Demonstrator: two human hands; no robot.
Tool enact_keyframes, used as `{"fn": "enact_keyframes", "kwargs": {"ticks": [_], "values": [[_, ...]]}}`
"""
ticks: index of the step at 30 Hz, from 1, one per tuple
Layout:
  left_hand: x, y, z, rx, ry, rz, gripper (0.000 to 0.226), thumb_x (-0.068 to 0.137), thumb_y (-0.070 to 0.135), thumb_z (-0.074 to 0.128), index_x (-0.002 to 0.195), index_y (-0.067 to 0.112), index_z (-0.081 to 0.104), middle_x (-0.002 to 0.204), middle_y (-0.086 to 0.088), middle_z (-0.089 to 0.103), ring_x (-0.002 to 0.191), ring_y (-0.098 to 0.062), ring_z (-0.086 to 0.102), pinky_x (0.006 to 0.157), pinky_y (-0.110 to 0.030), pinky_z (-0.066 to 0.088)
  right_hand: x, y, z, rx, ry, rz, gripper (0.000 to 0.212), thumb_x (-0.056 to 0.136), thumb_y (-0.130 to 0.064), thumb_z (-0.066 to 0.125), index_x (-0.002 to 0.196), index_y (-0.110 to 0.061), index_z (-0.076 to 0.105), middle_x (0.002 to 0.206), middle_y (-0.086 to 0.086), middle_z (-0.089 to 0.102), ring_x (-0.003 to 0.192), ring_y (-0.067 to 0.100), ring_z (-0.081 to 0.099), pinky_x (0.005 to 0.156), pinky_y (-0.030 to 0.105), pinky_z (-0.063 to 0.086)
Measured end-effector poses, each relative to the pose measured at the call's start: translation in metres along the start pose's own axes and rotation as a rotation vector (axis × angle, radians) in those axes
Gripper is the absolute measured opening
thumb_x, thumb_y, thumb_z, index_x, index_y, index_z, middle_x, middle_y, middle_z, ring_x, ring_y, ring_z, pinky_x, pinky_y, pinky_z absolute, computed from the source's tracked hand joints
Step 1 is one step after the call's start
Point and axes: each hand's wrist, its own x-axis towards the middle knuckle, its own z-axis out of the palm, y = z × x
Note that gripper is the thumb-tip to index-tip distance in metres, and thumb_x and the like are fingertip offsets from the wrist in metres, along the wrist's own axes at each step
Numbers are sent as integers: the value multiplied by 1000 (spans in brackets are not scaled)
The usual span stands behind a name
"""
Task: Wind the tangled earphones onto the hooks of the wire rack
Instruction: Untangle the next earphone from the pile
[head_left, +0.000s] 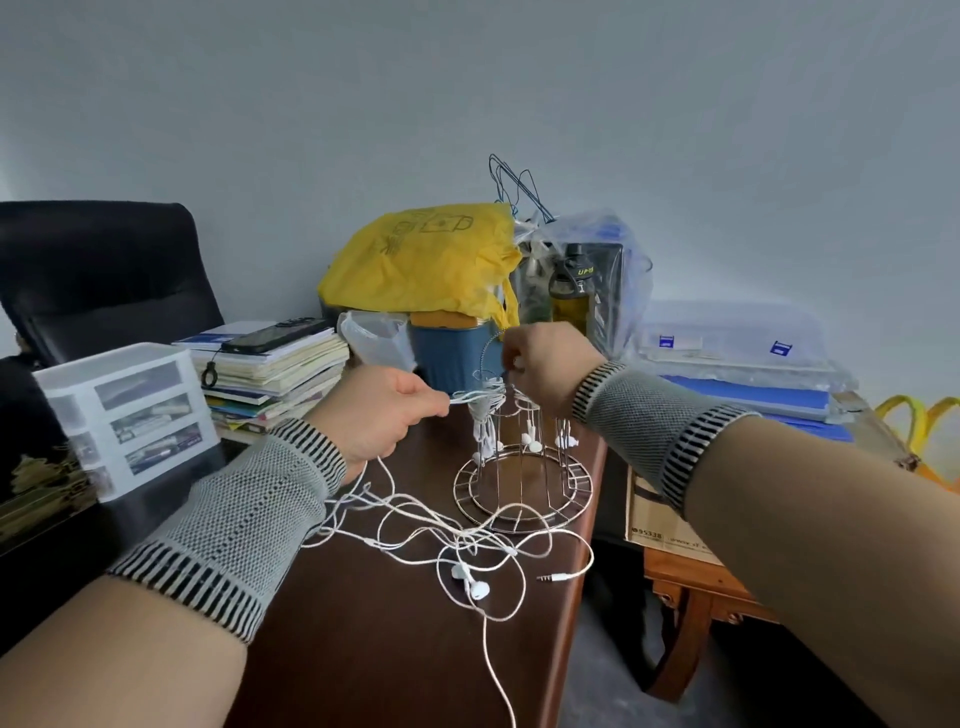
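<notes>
Earphones (467, 545) sprawl tangled on the dark table (395, 649), lower centre of frame, some already hung on the wire rack (522, 467) at centre. Left hand (379, 415) pinches a cable strand beside the rack. Right hand (540, 369) curls over the rack top, grip unclear.

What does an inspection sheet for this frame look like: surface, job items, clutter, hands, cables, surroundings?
Surface: dark wooden table, bare in the near part.
Job's things: wire rack upright, earbuds hanging from several hooks; tangled earphones loose in front of it.
Clutter: book stack with phone on top, drawer unit, yellow bag, blue container.
Hands: left hand pinches white cord; right hand at the rack's top, fingers curled, grip partly hidden.
Cables: cord runs taut from left hand to rack; jack plug lies free.
Surroundings: black chair, cardboard box, plain wall.
</notes>
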Motion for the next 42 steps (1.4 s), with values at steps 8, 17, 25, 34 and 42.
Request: {"fn": "enact_keyframes", "kwargs": {"ticks": [8, 17, 25, 34, 42], "values": [[1, -20, 17, 21, -33, -2, 16, 87, 25, 68, 73, 17, 71, 39, 16, 45, 43, -3, 37, 48, -25, 27, 14, 18, 17, -185, -82, -134, 16, 91, -13, 54, 102, -14, 65, 100, 5, 68, 94, 23, 62, 86, 37, 51], [-2, -27, 33, -134, -45, -33, 22, 87, 24, 65, 67, 18, 70, 49, 7, 33, 43, -9, 27, 43, -24, 22, 4, 32, 11, -214, -27, -113, 11, 91, -12, 52, 88, -15, 62, 85, 5, 67, 82, 23, 63, 81, 37, 54], [-9, -28, 31, -227, -58, -95, 20, 93, 22, 59, 84, 7, 68, 53, 4, 32, 44, -9, 23, 40, -20, 18, 16, 13, 5, -239, -321, -116, 39, 93, -10, 51, 130, -20, 58, 131, 0, 58, 120, 19, 54, 102, 33, 45], [-12, -25, 37, -289, -117, -80, 19, 92, 20, 59, 84, 6, 69, 56, 3, 35, 47, -9, 23, 44, -23, 16, -20, -3, 6, -85, -162, -323, 25, 89, -28, 60, 112, -25, 69, 88, -8, 52, 80, 12, 53, 83, 29, 48], [-30, -36, 30, -419, -124, -194, 22, 94, 14, 56, 84, 6, 73, 58, 0, 51, 49, -9, 42, 48, -22, 36, -5, 3, 27, -105, -45, -110, 26, 96, -22, 49, 98, -13, 73, 95, 4, 71, 87, 23, 64, 86, 36, 52]]}}
